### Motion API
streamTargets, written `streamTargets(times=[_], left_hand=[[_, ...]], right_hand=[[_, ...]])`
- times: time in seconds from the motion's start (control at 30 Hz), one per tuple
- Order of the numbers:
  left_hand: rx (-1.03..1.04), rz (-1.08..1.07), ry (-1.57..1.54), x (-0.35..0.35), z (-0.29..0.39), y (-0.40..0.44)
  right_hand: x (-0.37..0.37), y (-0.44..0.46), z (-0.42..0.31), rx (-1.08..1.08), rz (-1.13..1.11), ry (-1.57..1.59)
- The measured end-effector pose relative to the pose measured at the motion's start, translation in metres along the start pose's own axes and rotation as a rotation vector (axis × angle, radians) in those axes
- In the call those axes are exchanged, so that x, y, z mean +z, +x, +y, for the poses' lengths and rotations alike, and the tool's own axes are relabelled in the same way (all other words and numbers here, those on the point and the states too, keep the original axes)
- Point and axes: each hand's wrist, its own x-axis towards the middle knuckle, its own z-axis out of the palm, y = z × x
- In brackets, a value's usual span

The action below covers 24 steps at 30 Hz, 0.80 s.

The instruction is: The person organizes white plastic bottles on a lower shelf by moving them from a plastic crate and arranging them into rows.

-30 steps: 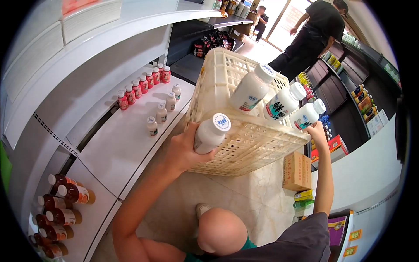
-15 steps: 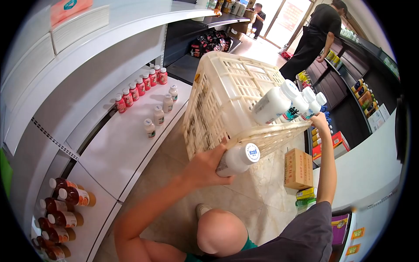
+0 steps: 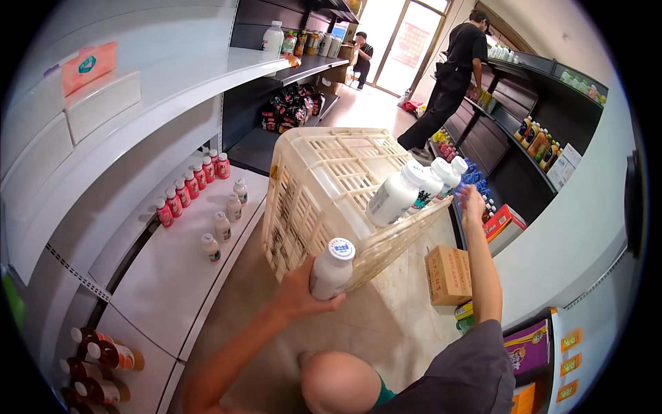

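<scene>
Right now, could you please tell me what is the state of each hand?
Left hand: closed around a white bottle.
Right hand: open, nothing visible in its fingers, beside the crate.

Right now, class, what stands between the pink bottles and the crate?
In the head view, four small white-capped bottles stand in a row on the shelf between the pink bottles and the crate.

Cardboard box (image 3: pixel 448 274) on floor (image 3: pixel 396 328); 3 orange tags (image 3: pixel 569 364).
</scene>
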Motion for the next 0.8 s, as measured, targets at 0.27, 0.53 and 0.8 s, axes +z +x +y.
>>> streamTargets(times=[0.27, 0.53, 0.8], left_hand=[[0.178, 0.187, -0.075, 0.014, -0.004, 0.002], [0.502, 0.203, 0.177, 0.000, 0.025, 0.006], [0.114, 0.393, -0.182, -0.018, 0.012, 0.008]], right_hand=[[0.009, -0.230, -0.083, -1.424, -0.570, -0.502], [0.100, -0.329, -0.099, -1.132, -1.014, -0.276], [0.159, -0.320, -0.097, -0.977, -1.119, -0.268]])
